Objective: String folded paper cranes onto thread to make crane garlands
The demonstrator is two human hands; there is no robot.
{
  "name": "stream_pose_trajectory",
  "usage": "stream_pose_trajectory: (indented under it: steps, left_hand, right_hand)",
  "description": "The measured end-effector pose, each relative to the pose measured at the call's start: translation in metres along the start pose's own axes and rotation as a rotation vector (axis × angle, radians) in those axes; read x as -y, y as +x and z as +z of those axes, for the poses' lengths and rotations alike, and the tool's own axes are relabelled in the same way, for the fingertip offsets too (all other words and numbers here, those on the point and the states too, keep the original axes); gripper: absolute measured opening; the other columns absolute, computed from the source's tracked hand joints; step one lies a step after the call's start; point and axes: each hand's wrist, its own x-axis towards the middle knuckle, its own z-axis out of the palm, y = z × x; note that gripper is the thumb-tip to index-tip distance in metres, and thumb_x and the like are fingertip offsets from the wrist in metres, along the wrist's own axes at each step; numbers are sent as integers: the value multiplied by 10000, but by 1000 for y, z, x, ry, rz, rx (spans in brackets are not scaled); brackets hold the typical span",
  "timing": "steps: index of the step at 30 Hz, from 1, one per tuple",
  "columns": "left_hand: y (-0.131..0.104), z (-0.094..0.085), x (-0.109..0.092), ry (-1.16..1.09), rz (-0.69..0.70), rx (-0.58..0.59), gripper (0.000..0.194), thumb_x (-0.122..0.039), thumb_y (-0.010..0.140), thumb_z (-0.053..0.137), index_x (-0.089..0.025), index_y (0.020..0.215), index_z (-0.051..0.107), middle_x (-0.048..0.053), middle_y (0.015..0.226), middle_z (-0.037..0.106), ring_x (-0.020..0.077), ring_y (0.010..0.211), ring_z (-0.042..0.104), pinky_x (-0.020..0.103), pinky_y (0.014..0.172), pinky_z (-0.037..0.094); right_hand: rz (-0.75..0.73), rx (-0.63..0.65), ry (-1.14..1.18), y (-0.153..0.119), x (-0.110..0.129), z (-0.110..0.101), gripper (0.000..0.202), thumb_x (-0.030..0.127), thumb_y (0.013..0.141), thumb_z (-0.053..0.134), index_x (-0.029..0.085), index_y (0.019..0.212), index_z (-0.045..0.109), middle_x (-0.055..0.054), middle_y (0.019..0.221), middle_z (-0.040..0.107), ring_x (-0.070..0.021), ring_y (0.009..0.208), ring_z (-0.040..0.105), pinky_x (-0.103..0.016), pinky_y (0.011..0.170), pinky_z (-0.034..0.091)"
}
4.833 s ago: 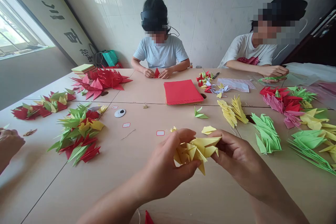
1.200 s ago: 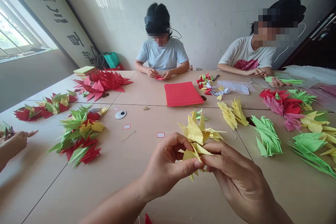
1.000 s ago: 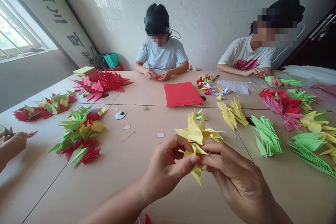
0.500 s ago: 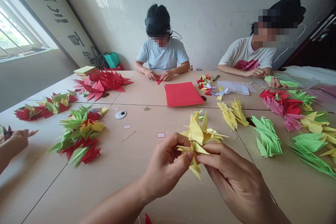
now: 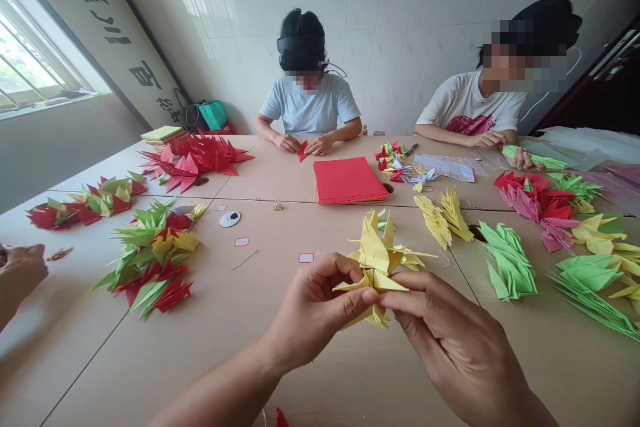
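A cluster of folded yellow paper pieces (image 5: 376, 247) is held up over the table, between both hands. My left hand (image 5: 313, 313) pinches its lower left side, thumb pressed on a folded point. From the right, my right hand (image 5: 450, 333) grips the same cluster with its fingers. The hands nearly meet at the lower part of the cluster, and the fingertips hide some of the folds. Behind it lie a small green folded piece (image 5: 383, 220) and yellow folded stacks (image 5: 434, 219).
Red paper sheets (image 5: 347, 180) lie beyond my hands. Green bundles (image 5: 507, 260) are at right, a multicoloured chain (image 5: 153, 253) and red folded pieces (image 5: 205, 157) at left. Two people sit opposite; another person's hand (image 5: 23, 277) shows at the left edge.
The yellow cluster has turned slightly in my hands, and its lower points now spread differently. At the left edge, the other person's hand has moved left, away from a small brownish bundle.
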Motion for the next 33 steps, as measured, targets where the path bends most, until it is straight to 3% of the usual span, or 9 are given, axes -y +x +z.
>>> stream_pose_trajectory:
  steps: [8,15,20,26,33]
  left_hand:
    - [-2,0,-1,101,76,-53,211,-216,746,744,-138,707,552,-8,718,570,76,639,520,171,572,447]
    - [-4,2,-3,187,118,-74,206,-224,754,730,-138,688,555,-18,676,568,68,606,515,171,562,443]
    - [-4,-1,-1,185,76,-80,208,-271,775,721,-137,723,571,-6,706,586,73,608,526,174,548,440]
    - [-3,0,-1,131,8,-60,229,-312,796,696,-132,752,561,-13,700,536,70,611,482,169,536,402]
    - [-3,3,-2,175,19,-5,174,-192,765,675,-157,825,516,-11,794,538,75,673,459,180,607,408]
  right_hand:
    - [0,-54,-53,-1,2,3,192,57,839,565,189,935,668,-29,856,696,-104,819,680,-157,751,540]
    - [52,-49,-26,-4,4,4,159,74,843,584,181,934,658,-28,818,667,-108,764,665,-179,715,559]
    - [10,-31,-73,-1,5,3,140,90,848,599,172,941,663,-17,767,662,-98,704,657,-169,650,536]
    - [-29,-20,-120,-1,1,2,121,90,861,607,166,931,671,-30,785,665,-107,734,659,-192,708,519]
    - [-29,-41,-174,-1,0,4,98,86,865,584,160,873,647,-35,788,655,-113,738,651,-210,683,499]
